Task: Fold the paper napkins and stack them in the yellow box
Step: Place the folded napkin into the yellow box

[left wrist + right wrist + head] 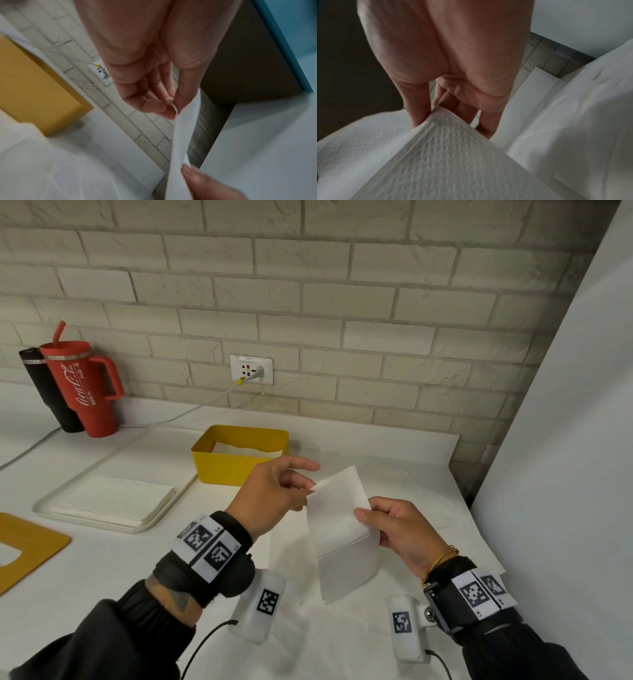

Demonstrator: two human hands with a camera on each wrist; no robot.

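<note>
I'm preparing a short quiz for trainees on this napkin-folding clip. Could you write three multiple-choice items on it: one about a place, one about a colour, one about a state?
1. Where does the pile of unfolded napkins lie?
A. On the clear tray left of the yellow box
B. Inside the red mug
C. On the wall socket

2. What colour is the mug with the straw?
A. Blue
B. Red
C. Green

3. How is the napkin held?
A. It lies flat in the box
B. One hand crumples it
C. Both hands pinch it above the counter

Answers:
1 A: the white pile sits on the tray beside the yellow box.
2 B: the mug is red, with white lettering.
3 C: the left hand pinches its top corner and the right hand its side edge, and it hangs clear of the counter.
</note>
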